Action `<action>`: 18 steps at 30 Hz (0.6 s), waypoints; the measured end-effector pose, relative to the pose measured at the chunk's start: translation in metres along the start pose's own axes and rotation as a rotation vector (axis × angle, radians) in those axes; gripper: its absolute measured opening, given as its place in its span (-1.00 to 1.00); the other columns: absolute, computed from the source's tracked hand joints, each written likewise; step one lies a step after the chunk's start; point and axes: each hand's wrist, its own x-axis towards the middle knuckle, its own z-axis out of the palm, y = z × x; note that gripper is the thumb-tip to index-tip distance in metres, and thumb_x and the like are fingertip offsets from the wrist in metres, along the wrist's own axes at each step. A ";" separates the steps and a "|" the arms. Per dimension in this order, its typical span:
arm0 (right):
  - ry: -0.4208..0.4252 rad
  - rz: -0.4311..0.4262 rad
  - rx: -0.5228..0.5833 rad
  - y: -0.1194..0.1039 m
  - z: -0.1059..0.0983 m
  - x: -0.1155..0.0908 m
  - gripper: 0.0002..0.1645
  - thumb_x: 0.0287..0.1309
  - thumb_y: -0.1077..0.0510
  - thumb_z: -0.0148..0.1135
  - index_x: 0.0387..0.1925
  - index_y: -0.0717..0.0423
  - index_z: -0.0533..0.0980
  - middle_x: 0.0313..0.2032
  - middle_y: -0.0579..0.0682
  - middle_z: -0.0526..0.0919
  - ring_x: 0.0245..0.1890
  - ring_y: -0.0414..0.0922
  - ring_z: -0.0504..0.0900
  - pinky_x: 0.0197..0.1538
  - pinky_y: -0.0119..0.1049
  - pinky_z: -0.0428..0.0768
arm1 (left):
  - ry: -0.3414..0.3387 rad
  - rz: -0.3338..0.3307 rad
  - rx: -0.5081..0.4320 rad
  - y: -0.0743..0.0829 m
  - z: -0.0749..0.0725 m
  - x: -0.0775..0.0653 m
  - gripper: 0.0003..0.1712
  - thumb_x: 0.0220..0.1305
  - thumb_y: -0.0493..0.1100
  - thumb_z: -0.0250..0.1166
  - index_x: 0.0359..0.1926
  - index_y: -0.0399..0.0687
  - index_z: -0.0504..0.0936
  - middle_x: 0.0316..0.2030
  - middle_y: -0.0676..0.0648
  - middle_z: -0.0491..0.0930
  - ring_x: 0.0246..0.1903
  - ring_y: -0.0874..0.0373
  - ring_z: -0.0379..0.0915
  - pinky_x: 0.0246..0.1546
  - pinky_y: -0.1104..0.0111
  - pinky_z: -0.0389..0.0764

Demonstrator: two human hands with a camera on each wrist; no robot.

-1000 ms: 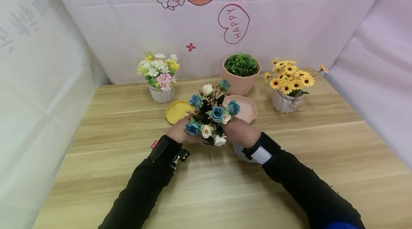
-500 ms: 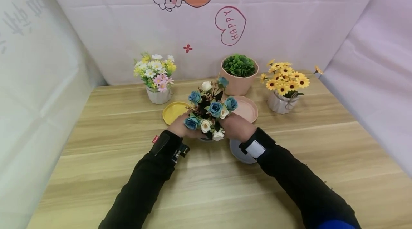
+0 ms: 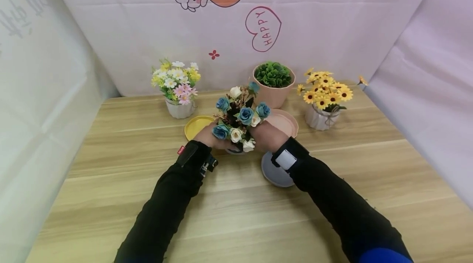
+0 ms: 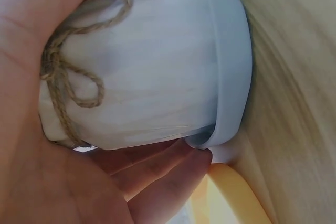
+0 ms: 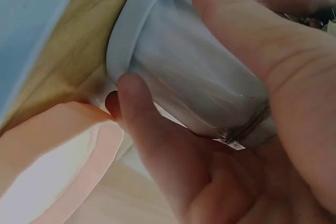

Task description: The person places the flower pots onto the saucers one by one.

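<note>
A potted bunch of artificial blue and cream roses is held between both hands at the middle of the table. My left hand grips its left side, the right hand its right side. From above, the blooms hide most of the pot. Close up in the left wrist view, the white pot wears a twine bow and sits in a pale blue-grey saucer. Fingertips of the left hand reach the saucer's rim. In the right wrist view, fingers curl along the pot down to that rim.
Around the hands lie a yellow saucer, a pink saucer and a grey saucer, the last partly under the right wrist. Farther back stand a daisy pot, a pink pot with green leaves and a yellow-flower pot.
Both hands and the rose pot have shifted slightly away from the body, toward the back. More of the grey saucer shows beside the right wrist.
</note>
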 end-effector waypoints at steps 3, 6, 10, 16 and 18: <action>-0.023 0.029 -0.013 0.000 -0.004 0.002 -0.33 0.31 0.35 0.27 0.44 0.31 0.42 0.32 0.34 0.59 0.29 0.20 0.62 0.31 0.00 0.63 | -0.013 -0.003 -0.011 0.001 -0.003 0.005 0.27 0.10 -0.02 0.64 0.68 -0.10 0.08 0.62 -0.23 0.18 0.60 -0.15 0.15 0.63 0.06 0.27; -0.010 0.032 -0.007 0.001 -0.004 0.006 -0.37 0.31 0.38 0.26 0.41 0.31 0.45 0.26 0.35 0.63 0.20 0.19 0.68 0.19 -0.04 0.69 | -0.021 -0.021 -0.021 -0.001 -0.006 0.009 0.27 0.13 -0.03 0.63 0.69 -0.09 0.05 0.64 -0.23 0.15 0.61 -0.16 0.11 0.64 0.04 0.24; 0.003 0.040 -0.048 0.002 -0.003 0.013 -0.35 0.34 0.39 0.25 0.44 0.30 0.41 0.26 0.34 0.62 0.13 0.15 0.71 0.10 -0.08 0.69 | -0.023 -0.062 -0.039 -0.005 -0.009 0.014 0.26 0.15 -0.01 0.62 0.70 -0.04 0.04 0.65 -0.21 0.13 0.62 -0.16 0.10 0.64 0.01 0.24; -0.035 0.106 -0.050 0.005 -0.005 0.022 -0.44 0.45 0.35 0.18 0.43 0.24 0.45 0.31 0.33 0.60 0.20 0.16 0.68 0.11 -0.07 0.70 | -0.013 -0.086 -0.006 -0.007 -0.013 0.023 0.25 0.16 0.05 0.61 0.70 -0.02 0.05 0.65 -0.20 0.14 0.61 -0.16 0.11 0.63 0.00 0.25; -0.055 0.105 -0.127 0.007 -0.005 0.025 -0.46 0.46 0.38 0.14 0.42 0.24 0.46 0.35 0.32 0.57 0.25 0.13 0.65 0.15 -0.13 0.69 | -0.010 -0.098 -0.001 -0.008 -0.015 0.025 0.24 0.15 0.07 0.61 0.69 -0.01 0.08 0.64 -0.20 0.17 0.60 -0.17 0.14 0.62 0.00 0.27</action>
